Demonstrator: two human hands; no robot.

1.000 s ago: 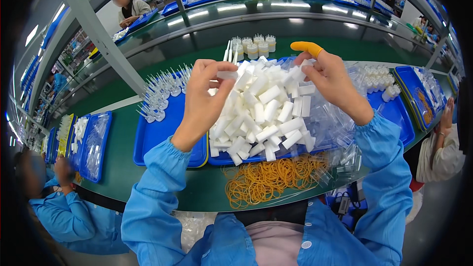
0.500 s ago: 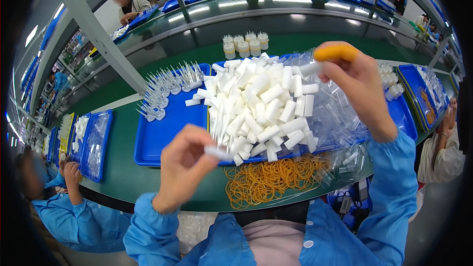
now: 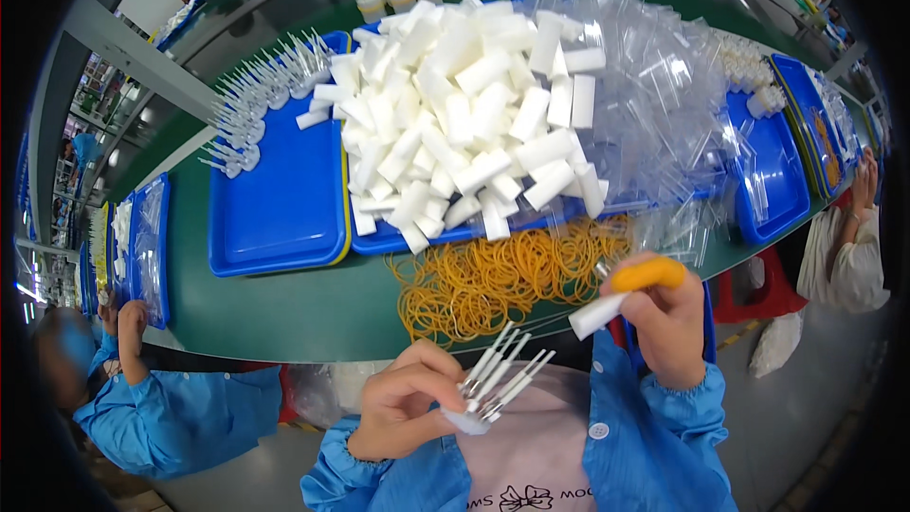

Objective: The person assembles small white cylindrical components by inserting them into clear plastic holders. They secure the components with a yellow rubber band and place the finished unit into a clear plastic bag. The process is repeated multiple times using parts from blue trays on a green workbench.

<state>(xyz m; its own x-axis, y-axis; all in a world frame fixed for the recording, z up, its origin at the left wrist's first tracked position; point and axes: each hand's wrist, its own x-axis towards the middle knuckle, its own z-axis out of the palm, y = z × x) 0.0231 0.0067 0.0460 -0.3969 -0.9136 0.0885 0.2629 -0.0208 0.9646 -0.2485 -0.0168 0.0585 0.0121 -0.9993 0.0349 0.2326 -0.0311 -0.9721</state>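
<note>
The left hand [image 3: 403, 408] is closed around a small bundle of white sticks [image 3: 498, 381], gripping them at their lower ends so that they fan up and to the right, out past the fingers. The right hand [image 3: 664, 322] is pinched shut on a single white block [image 3: 597, 315], which pokes out to the left of the fingers, its free end just beside the tips of the sticks but apart from them. An orange cot [image 3: 647, 274] covers one fingertip of that hand. Both hands sit at the near edge of the green desk [image 3: 313, 308], over the person's lap.

Just beyond the hands a loose heap of yellow rubber bands [image 3: 493, 280] lies on the desk. Behind the bands stands a blue tray [image 3: 284, 218], bare in its middle, with clear sticks [image 3: 256, 104] lined along its far rim. To the right of that tray a big pile of white blocks [image 3: 464, 114] is heaped up, and clear plastic bags [image 3: 664, 95] spread out right of the pile. A co-worker in a blue coat [image 3: 180, 412] sits at the left.
</note>
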